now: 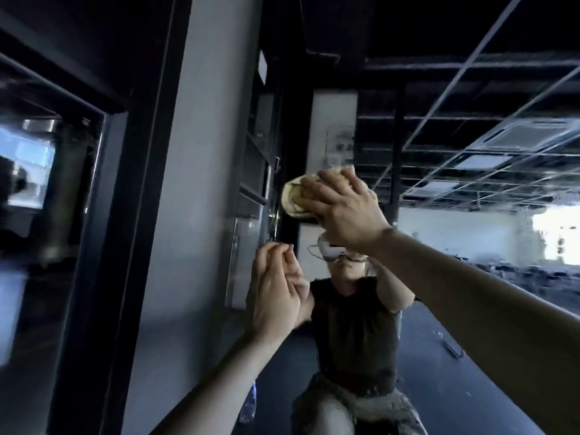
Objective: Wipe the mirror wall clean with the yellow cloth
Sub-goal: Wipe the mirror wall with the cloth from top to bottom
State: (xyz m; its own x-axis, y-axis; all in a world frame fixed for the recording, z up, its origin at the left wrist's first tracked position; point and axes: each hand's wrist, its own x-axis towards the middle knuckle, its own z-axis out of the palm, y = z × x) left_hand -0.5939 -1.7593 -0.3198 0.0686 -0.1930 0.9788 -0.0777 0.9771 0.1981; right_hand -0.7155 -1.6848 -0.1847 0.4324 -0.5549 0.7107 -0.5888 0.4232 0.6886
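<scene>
Yellow cloth (293, 197) bunched under right hand (342, 211), flat against mirror wall (470, 277) at frame centre; left hand (276, 296) just below-left, fingers loosely curled, holding nothing.

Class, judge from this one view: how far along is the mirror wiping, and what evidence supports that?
Done: unclear; no wiped patch stands out on the mirror wall. In hand: the right hand presses the bunched yellow cloth flat against the glass, high up. The left hand rests its fingertips on the mirror, holding nothing. Left: seemingly most of the surface, below and to the right.
</scene>
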